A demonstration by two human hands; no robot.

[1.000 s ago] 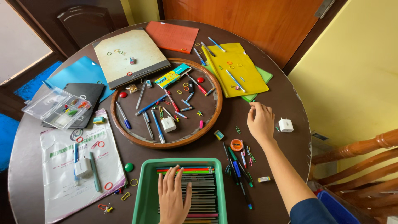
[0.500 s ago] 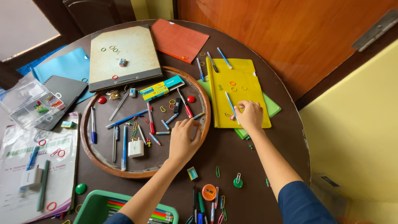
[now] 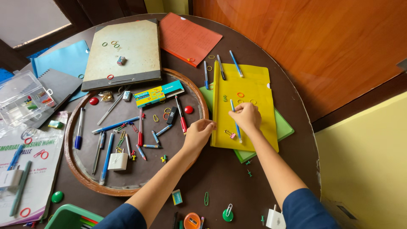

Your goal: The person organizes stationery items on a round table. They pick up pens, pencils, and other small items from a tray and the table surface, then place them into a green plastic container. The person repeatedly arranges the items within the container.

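The hands work at the yellow folder [image 3: 250, 91] on the right of the bench [image 3: 224, 169]: the left hand [image 3: 199, 133] pinches the folder's left edge, the right hand [image 3: 245, 116] grips a blue pen [image 3: 236, 123] lying on it. Left of them sits a round tray [image 3: 85, 178] of pens and clips, a clipboard [image 3: 123, 51] beyond.

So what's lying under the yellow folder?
A green folder pokes out beneath the yellow folder at its right and bottom edges. The rest of it, and anything else underneath, is covered.
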